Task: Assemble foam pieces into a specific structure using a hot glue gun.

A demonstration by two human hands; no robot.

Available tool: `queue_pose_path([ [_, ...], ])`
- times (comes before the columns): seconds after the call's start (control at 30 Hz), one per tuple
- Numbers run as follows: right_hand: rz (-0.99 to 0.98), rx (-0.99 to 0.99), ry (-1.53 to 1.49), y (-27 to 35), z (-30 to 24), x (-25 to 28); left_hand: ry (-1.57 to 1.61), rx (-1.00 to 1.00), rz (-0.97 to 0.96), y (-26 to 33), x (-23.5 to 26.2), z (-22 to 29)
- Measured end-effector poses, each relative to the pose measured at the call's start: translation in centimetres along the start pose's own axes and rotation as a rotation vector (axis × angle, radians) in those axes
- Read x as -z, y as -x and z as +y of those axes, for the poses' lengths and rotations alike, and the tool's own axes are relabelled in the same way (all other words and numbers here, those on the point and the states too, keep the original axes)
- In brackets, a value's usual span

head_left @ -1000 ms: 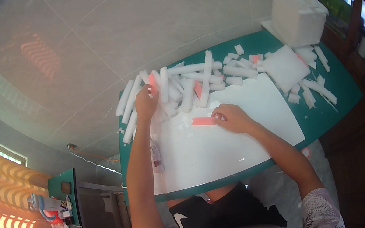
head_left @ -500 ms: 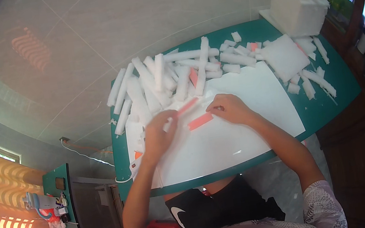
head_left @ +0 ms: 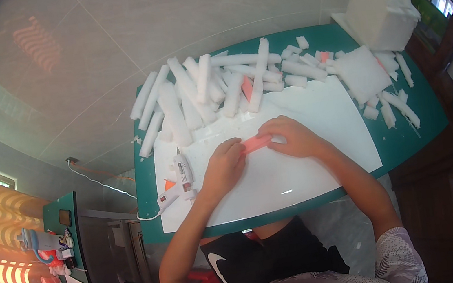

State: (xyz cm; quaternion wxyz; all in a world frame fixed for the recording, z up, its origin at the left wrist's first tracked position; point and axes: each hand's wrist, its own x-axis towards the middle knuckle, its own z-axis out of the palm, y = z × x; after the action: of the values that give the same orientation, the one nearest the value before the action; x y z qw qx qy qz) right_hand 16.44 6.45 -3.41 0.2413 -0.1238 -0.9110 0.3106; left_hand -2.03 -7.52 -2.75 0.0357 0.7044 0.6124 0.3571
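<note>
Both hands meet over the white board (head_left: 314,181). Between them lie pink foam-like strips (head_left: 255,143), brought together so closely that I cannot tell whether they are joined. My left hand (head_left: 225,166) pinches the left end, fingers closed. The right end is gripped by my right hand (head_left: 295,138) with thumb and fingers. A white hot glue gun (head_left: 183,168) rests beside my left forearm, its nozzle pointing away from me. Part of the strips is hidden by my fingers.
White foam sticks (head_left: 175,114) are heaped along the far side of the green table (head_left: 433,116). A square white foam slab (head_left: 362,74) and broken bits lie at the right. A large white foam block (head_left: 382,10) stands at the far right corner. The glue gun's cord (head_left: 149,218) hangs off the left edge.
The two pink strips, earlier apart with one in each hand, have come together. My left hand has moved right and nearer to me, uncovering the glue gun. The view has shifted slightly.
</note>
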Motion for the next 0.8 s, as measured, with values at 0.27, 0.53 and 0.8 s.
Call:
queue_pose_path([
  [0.27, 0.016, -0.021, -0.050, -0.4, -0.4, 0.2, 0.067, 0.074, -0.075, -0.1, 0.2, 0.1],
  [0.53, -0.046, -0.159, -0.097, -0.2, -1.2, 0.8, 0.012, 0.027, -0.071, -0.2, -0.1, 0.1],
  [0.8, -0.006, -0.070, 0.019, -0.2, -1.1, 0.3, 0.008, 0.053, -0.107, -0.2, 0.0, 0.2],
])
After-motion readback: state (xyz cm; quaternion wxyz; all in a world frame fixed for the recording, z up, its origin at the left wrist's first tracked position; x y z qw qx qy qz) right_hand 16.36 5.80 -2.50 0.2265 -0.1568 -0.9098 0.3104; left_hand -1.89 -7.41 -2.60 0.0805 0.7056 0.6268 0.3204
